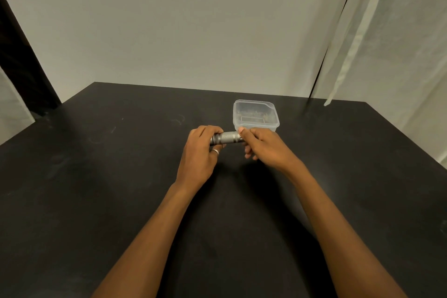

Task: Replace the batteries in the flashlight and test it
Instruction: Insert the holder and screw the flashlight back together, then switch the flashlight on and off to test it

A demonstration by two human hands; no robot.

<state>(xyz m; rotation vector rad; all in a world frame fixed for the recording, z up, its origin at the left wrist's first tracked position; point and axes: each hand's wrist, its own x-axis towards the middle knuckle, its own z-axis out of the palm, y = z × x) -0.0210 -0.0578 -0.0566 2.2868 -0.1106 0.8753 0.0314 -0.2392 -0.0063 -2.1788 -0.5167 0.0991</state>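
Observation:
A grey metal flashlight (228,137) with a knurled barrel lies level between both hands, just above the black table (96,189). My left hand (202,152), a ring on one finger, wraps around its left end. My right hand (262,146) pinches its right end with thumb and fingers. Both ends of the flashlight are hidden by the fingers. No loose batteries are visible.
A clear plastic container (256,115) stands on the table just behind my right hand; its contents are unclear. A pale wall rises behind the table, and a light curtain (387,43) hangs at the right. The table's back edge runs close behind the container.

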